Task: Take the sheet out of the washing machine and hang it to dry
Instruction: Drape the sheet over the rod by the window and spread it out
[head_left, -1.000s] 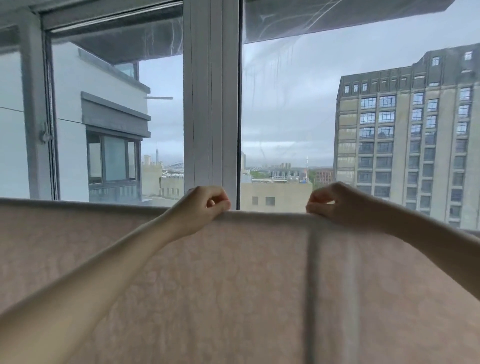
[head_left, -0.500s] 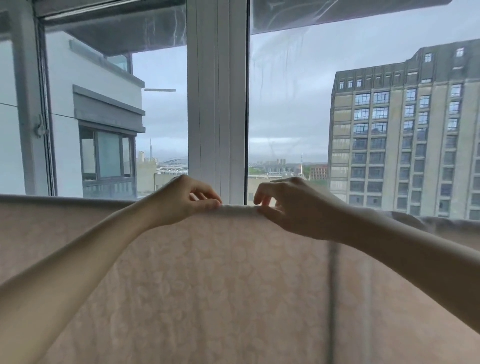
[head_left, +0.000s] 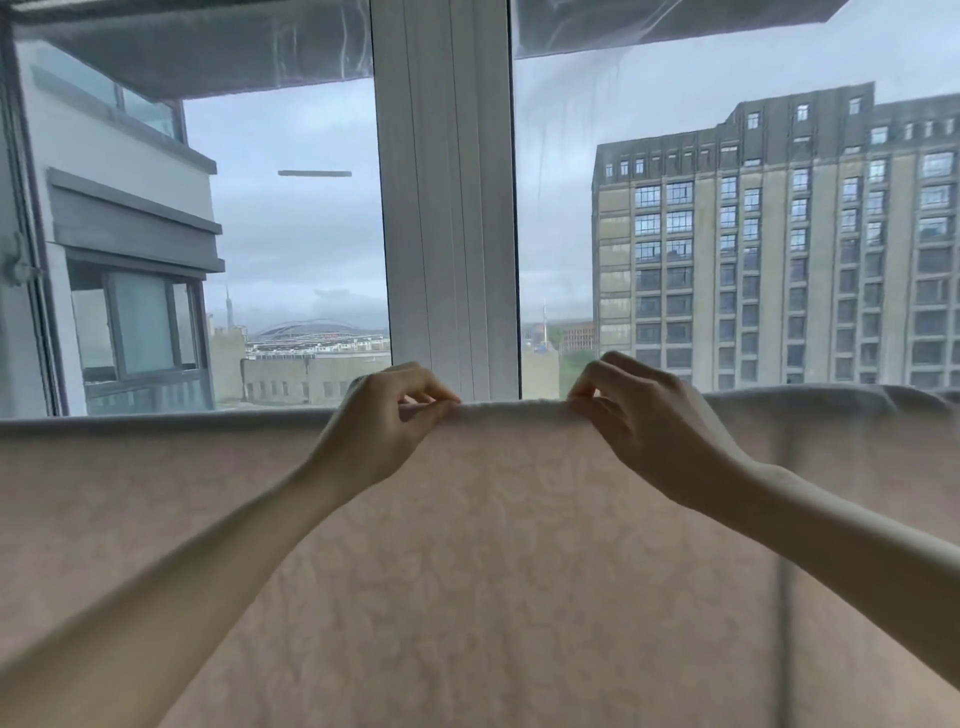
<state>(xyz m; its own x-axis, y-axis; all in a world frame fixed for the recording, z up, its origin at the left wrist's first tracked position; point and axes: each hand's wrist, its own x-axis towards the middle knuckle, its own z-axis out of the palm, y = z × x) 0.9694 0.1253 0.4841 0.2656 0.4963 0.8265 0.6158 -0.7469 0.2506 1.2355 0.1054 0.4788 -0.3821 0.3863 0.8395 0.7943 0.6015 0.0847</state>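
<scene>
A pale pinkish sheet (head_left: 493, 571) with a faint flowery pattern hangs in front of a window (head_left: 291, 234), filling the lower half of the view. Its top fold runs level from side to side, draped over something that cannot be seen beneath the cloth.

Two bare forearms reach up from the lower corners. The left hand (head_left: 379, 431) has its fingers (head_left: 426, 395) curled, thumb and fingertips pinching the top fold of the sheet. The right hand (head_left: 639, 421) does the same just beside it, its fingers (head_left: 592, 384) bent and nipping the same fold. The two sets of fingers point toward each other with a short stretch of cloth between them, near but not touching.

Left of the left fingers the fold lies flat and straight. Right of the right fingers it rises slightly into a softer, rumpled ridge. Below and to the right of the right fingers, a dim upright line shows through the cloth; what it is cannot be told.

Directly behind the fingers stands the white window frame post (head_left: 447, 197). Beyond the glass, left of the fingers, is a white building (head_left: 114, 218), and right of them a tall grey block of flats (head_left: 779, 249) under an overcast sky.
</scene>
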